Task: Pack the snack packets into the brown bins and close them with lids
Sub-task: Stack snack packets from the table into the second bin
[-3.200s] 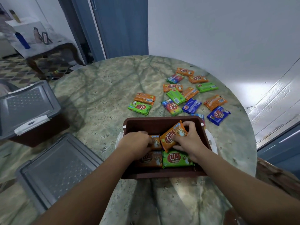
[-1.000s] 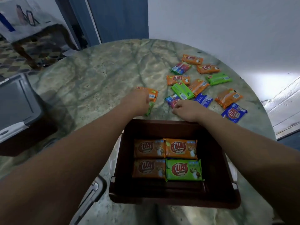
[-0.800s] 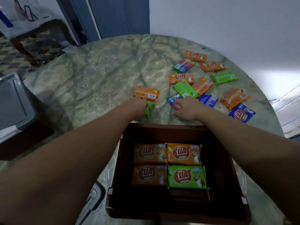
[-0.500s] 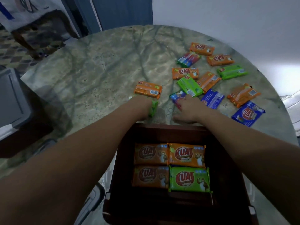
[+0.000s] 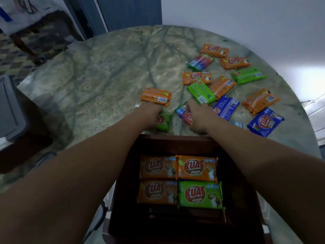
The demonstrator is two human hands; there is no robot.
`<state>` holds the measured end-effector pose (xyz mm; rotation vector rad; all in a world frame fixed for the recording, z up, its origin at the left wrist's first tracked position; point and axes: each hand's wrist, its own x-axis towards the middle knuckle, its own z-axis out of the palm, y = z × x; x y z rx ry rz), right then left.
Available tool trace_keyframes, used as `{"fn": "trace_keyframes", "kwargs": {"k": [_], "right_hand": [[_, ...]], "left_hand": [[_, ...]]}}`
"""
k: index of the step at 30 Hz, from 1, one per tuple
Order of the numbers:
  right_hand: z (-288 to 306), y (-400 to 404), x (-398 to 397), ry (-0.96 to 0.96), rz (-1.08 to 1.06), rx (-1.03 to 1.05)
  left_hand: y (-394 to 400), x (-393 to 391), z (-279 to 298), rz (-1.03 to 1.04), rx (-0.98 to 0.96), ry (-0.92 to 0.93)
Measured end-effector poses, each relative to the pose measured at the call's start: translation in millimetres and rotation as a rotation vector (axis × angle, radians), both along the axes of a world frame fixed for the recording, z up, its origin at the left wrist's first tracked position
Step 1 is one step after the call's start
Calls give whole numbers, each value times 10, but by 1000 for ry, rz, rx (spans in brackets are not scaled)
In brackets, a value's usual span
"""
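The brown bin (image 5: pixel 175 140) stands open in front of me, with three orange packets (image 5: pixel 197 167) and a green packet (image 5: pixel 199 194) lying flat on its floor. Just beyond its far rim my left hand (image 5: pixel 149 112) curls down over a green snack packet (image 5: pixel 163 121) on the table. My right hand (image 5: pixel 198 114) lies over a blue-and-red packet (image 5: pixel 183 113) and holds it; most of its fingertips are hidden. An orange packet (image 5: pixel 156 97) lies just past my left hand. Several more orange, green and blue packets (image 5: pixel 202 91) are scattered at the table's right.
The round marble table (image 5: pixel 105 81) stretches to the left and far side. A grey lid (image 5: pixel 8 108) sits on a dark bin at the left edge. Part of another grey lid (image 5: pixel 97 219) shows by the bin's near left corner. A white wall rises behind the table.
Both hands left the bin and reached over its far rim to the loose packets. Over the last half second they stay on the green and the blue-and-red packet.
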<state>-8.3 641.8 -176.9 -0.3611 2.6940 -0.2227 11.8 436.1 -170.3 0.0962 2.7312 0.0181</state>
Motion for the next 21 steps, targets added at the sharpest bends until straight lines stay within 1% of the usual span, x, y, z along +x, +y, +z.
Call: {"fn": "trace_keyframes", "kwargs": {"k": [4,6,12,16,21], "right_hand": [[41,-5,53,7,-34,-4],[75,-3,66,37,-42,-38],[268,47,145,182,1,-202],[519,93,302,284,10,-291],[703,216,675,394,39,-342]], "left_hand": [[-10,38,42,36,3,-19],[3,65,95,32,11,4],[96,121,425,62,187,272],[106,260,715,37,214,373],[155,632,959,-1,236,470]]}}
